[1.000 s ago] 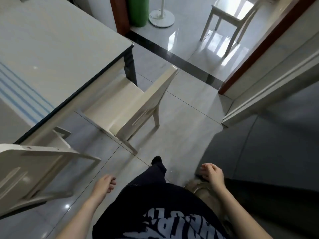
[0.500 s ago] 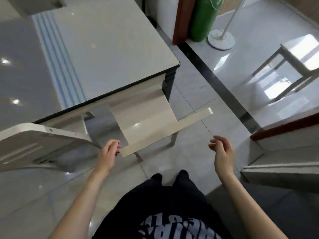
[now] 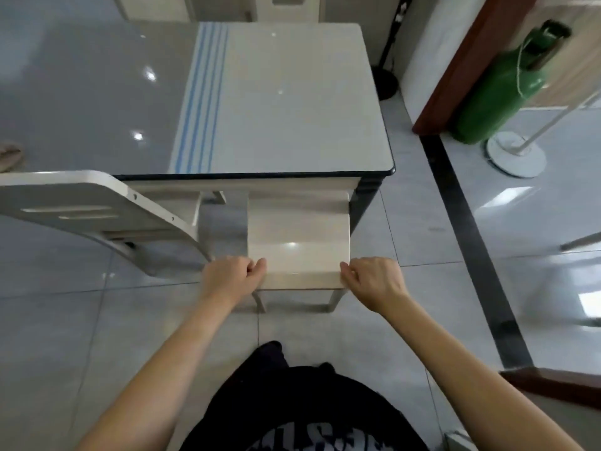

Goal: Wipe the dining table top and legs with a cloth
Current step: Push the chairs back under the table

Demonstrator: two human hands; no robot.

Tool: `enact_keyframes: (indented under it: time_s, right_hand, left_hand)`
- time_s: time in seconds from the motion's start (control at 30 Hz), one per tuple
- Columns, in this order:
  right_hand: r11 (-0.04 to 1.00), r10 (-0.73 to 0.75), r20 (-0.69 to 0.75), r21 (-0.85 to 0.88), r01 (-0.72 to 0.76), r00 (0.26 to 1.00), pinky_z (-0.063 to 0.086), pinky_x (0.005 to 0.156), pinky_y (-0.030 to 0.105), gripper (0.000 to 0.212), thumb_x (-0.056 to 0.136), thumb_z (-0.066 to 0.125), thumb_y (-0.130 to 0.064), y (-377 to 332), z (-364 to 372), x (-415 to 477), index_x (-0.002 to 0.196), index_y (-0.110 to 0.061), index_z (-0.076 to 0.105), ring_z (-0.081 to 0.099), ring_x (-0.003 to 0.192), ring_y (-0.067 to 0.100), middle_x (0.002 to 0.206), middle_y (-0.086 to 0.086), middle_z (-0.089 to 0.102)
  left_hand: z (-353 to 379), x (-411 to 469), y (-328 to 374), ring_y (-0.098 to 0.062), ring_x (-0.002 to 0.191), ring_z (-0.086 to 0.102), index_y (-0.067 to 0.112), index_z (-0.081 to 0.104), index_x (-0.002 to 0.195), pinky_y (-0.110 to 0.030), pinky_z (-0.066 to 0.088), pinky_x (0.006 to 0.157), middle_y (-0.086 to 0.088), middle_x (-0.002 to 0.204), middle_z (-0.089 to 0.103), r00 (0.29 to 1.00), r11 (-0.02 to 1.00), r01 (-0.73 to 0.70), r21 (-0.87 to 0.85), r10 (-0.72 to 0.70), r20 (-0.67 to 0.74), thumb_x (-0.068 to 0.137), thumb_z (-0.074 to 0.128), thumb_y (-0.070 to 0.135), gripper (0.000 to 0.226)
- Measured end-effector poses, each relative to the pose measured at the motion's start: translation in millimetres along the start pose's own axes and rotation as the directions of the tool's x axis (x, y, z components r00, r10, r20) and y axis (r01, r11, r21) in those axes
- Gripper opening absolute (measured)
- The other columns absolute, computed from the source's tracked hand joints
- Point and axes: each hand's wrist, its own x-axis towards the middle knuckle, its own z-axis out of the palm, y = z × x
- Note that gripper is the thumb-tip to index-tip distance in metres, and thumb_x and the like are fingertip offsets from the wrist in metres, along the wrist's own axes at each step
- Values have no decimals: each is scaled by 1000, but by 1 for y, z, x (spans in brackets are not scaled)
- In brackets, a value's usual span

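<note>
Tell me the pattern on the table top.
Blue stripes on the table top, head view.

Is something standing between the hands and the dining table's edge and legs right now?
Yes. A chair tucked under the dining table stands in front; left hand and right hand grip its backrest. No cloth is visible.

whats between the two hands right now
In the head view, the top rail of a chair back spans from the left hand to the right hand, each gripping one end; the chair is tucked under the table.
</note>
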Motion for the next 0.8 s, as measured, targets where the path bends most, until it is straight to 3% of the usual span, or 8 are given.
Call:
enact_keyframes:
  time_s: [0.13,0.27,0.33,0.5,0.63,0.8]
  right_hand:
    - [998,-57,-12,33,57,998,37,57,32,51,100,19,-46,6,-1,10,75,-20,55,48,63,24,75,2,64]
    - [995,-75,-29,66,77,997,49,62,33,54,99,19,-49,9,-4,28,76,-18,57,57,64,24,70,2,61]
    - [994,-77,-35,69,79,996,50,61,34,56,98,19,-50,10,-10,41,74,-18,58,59,63,24,65,2,58]
    - [993,-104,-65,46,107,992,39,51,29,59,98,21,-49,11,-22,68,64,-15,55,55,55,22,56,1,53]
    - [991,-126,-73,28,128,989,35,50,29,60,98,21,-48,17,-26,88,64,-14,57,54,54,23,57,2,55]
    - [991,-133,-92,-13,132,987,29,50,30,60,97,23,-46,27,-33,116,60,-12,57,50,53,25,53,2,50]
  left_hand:
    - [-5,3,7,-21,42,46,14,47,47,-23,21,43,1,43,44,998,998,48,45,-46,-43,85,16,53,63]
    - [-10,24,9,-31,57,58,10,57,56,-26,30,48,-7,56,59,992,988,119,94,-114,-57,84,25,48,57]
    - [-12,35,8,-30,56,59,9,58,56,-27,33,49,-7,55,60,991,989,122,85,-116,-68,85,27,46,57]
    - [-18,60,3,-22,44,51,9,52,48,-22,30,44,-4,45,51,993,994,101,42,-99,-61,94,35,38,57]
    - [-22,76,6,-23,43,49,12,45,43,-26,38,47,-2,41,45,992,994,111,15,-109,-64,91,33,38,56]
    - [-23,100,9,-22,41,46,10,48,45,-27,37,44,-3,41,45,993,994,105,7,-105,-63,93,38,33,54]
